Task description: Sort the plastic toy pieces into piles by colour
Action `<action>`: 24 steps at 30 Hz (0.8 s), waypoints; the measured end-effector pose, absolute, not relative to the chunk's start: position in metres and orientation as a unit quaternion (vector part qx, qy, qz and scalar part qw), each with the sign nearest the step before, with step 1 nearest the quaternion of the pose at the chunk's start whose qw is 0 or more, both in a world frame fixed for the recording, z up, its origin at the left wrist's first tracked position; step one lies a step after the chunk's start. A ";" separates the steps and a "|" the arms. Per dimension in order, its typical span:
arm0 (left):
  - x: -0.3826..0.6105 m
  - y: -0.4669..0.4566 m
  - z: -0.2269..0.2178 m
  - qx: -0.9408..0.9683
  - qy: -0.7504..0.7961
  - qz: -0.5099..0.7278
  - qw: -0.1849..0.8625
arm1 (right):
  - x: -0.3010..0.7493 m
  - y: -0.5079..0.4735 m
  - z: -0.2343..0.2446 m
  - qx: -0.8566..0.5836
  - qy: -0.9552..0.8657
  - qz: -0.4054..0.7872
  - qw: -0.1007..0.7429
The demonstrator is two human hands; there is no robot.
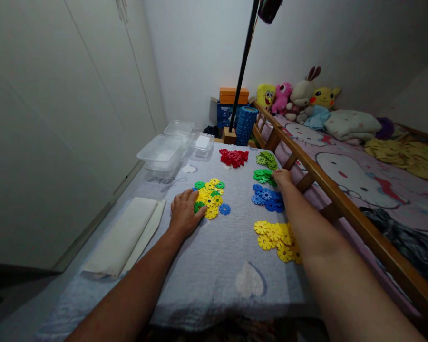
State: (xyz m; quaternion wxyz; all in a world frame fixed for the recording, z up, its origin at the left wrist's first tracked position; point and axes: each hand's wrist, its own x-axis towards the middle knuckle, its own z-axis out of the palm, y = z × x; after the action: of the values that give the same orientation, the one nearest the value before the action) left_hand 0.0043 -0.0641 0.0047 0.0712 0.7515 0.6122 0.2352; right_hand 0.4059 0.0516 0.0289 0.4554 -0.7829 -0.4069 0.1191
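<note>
A mixed pile of snowflake building discs point(210, 194), mostly yellow with several green and blue ones, lies mid-table. My left hand point(187, 211) rests flat against its left side, fingers apart, thumb touching the near edge. Across the table, my right hand point(283, 177) reaches to the bright green discs point(262, 176), fingertips pinched together on a disc at the pile's right edge. Sorted beside it are light green discs point(267, 160) behind, and blue discs point(267, 197) and yellow discs point(276, 237) in front, partly covered by my right arm. Red discs point(234, 157) form a heap at the back.
Clear plastic containers point(160, 151) stand at the back left, near a smaller lidded box point(202, 142). A folded cream cloth point(123, 237) lies at the left. The wooden bed rail point(328, 190) runs along the right edge. A black pole point(243, 66) rises behind the table.
</note>
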 end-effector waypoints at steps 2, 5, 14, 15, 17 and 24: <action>0.004 -0.064 0.006 0.751 0.613 0.236 0.073 | 0.405 0.049 0.030 -0.796 -0.382 0.120 0.455; 0.003 -0.064 0.007 0.750 0.614 0.235 0.072 | 0.399 0.041 0.036 -0.801 -0.355 0.136 0.462; -0.008 -0.071 0.015 0.752 0.624 0.203 0.066 | 0.337 0.001 0.067 -0.689 -0.531 0.297 0.393; -0.009 -0.072 0.016 0.753 0.623 0.201 0.068 | 0.326 -0.004 0.071 -0.670 -0.570 0.319 0.352; -0.010 -0.073 0.018 0.756 0.620 0.198 0.075 | 0.303 -0.016 0.076 -0.619 -0.660 0.347 0.246; -0.013 -0.072 0.015 0.763 0.604 0.213 0.091 | 0.243 -0.044 0.062 -0.561 -0.803 0.197 0.050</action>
State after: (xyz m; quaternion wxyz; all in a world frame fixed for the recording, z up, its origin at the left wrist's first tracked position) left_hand -0.0126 -0.0724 0.0154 0.0913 0.7627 0.6037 0.2134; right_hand 0.2428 -0.0437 0.0623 0.0502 -0.5605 -0.8027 0.1972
